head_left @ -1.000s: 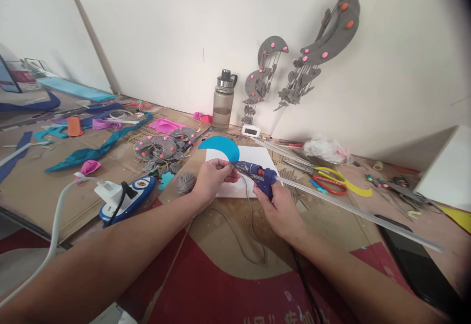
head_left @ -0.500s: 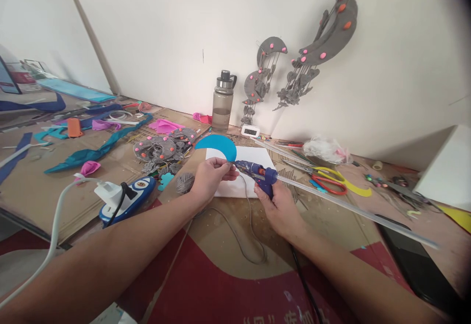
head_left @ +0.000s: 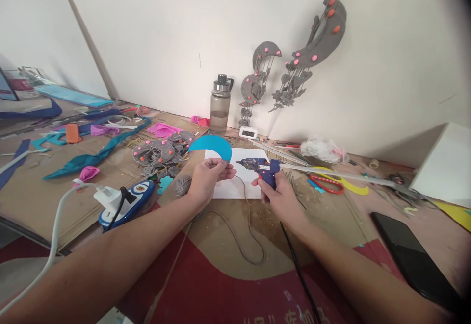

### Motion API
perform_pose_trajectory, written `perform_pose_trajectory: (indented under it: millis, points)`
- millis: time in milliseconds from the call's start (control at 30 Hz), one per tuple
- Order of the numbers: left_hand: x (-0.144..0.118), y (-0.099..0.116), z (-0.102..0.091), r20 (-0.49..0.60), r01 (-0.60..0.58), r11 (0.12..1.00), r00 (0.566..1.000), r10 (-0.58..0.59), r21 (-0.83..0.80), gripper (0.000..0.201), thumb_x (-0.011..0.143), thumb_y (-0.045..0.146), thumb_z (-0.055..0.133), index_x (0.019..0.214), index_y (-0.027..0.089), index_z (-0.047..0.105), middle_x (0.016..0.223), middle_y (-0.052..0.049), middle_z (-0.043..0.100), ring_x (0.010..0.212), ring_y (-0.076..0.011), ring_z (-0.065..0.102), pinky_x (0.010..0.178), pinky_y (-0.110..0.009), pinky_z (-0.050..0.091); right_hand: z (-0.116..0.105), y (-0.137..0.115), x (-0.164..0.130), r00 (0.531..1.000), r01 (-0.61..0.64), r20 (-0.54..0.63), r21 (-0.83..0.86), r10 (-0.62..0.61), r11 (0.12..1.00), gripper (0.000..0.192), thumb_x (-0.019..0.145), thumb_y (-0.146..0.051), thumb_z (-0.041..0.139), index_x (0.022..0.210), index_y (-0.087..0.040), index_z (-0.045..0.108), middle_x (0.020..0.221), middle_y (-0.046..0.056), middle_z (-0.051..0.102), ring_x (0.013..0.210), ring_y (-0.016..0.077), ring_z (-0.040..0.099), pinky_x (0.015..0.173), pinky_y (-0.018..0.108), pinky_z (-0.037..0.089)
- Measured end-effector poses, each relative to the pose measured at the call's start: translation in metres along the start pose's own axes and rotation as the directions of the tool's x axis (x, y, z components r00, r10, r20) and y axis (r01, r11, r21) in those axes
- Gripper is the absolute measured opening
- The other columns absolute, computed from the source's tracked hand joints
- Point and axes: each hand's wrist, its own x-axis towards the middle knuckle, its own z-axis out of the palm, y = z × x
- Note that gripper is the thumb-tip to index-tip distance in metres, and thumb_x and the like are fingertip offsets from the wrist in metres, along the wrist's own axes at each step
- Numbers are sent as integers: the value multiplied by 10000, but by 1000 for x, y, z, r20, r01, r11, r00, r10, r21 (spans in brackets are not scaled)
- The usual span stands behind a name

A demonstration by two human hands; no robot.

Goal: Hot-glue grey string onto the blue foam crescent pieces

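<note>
While our left hand (head_left: pixel 208 179) pinches the blue crescent (head_left: pixel 211 146) by its lower tip above the white sheet (head_left: pixel 239 186), our right hand (head_left: pixel 281 199) is closed around the glue gun (head_left: pixel 261 167). Its nozzle points at the crescent, near but apart. Scissors (head_left: pixel 327 182) lie on the tabletop (head_left: pixel 331 216) just right.

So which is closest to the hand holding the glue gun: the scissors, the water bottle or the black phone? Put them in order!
From the right hand, which grips the glue gun:
1. Scissors, just to its right on the table.
2. Water bottle, up and to the left by the wall.
3. Black phone, far right, near the table's front edge.
</note>
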Motion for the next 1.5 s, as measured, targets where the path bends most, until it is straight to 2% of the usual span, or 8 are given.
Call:
perform_pose_trajectory:
  millis: [167,300,500,600,733,900,1100,1500]
  points:
    - [-4,-1,3,52,4,1000,999,-4,0,258,695,265,729,783,108,544,776,-96,691,660,-170,689,663,-307,565,-7,16,22,998,-38,32,-289,49,957,291,842,-456,495,860,-175,569,904,84,665,807,202,581,703,320,435]
    - [-11,-1,6,110,-29,994,994,18,104,287,697,315,724,786,131,523,820,-89,695,594,-147,671,507,-234,506,-11,23,30,996,-27,51,-644,78,764,331,870,-455,456,795,-161,588,933,139,653,913,255,572,785,361,412]
    - [-17,3,9,148,-97,974,987,67,203,302,722,377,690,804,149,510,873,-83,693,511,-102,624,360,-172,325,-15,6,18,991,44,-40,-797,-125,602,326,870,-456,471,835,-151,580,962,178,611,1008,319,517,892,464,375]
    - [-19,4,10,152,-111,966,985,77,233,298,726,383,680,803,154,504,861,-75,690,489,-86,596,347,-169,289,-12,-12,7,968,141,-66,-655,-242,742,204,859,-378,494,847,-176,522,938,144,583,980,296,512,869,463,401]
    - [-24,2,12,190,-165,937,976,110,308,267,738,368,668,789,161,507,803,-40,668,489,-75,576,389,-172,343,6,-27,-6,980,190,54,8,-191,982,196,842,-311,518,1003,-222,452,1086,84,558,1035,205,536,889,393,450]
    - [-30,-4,13,211,-270,849,958,192,454,199,733,330,657,773,169,548,692,26,572,497,-70,537,507,-205,453,24,-31,-12,966,-123,256,577,-35,807,412,761,-281,618,1105,-254,394,1117,51,549,1071,171,551,911,369,472]
    - [-36,-1,17,168,-240,813,970,177,530,167,736,314,638,780,171,564,651,28,567,483,-63,487,460,-182,397,21,-35,-12,957,-235,284,648,57,725,443,724,-275,661,1081,-261,400,947,-20,548,706,102,588,717,306,511]
    - [-36,3,18,121,-195,840,981,155,507,175,704,302,679,751,177,565,559,43,548,436,-65,475,457,-186,357,17,-31,-16,988,-102,141,342,56,934,182,823,-365,542,922,-221,490,694,-51,491,590,93,430,541,236,368]
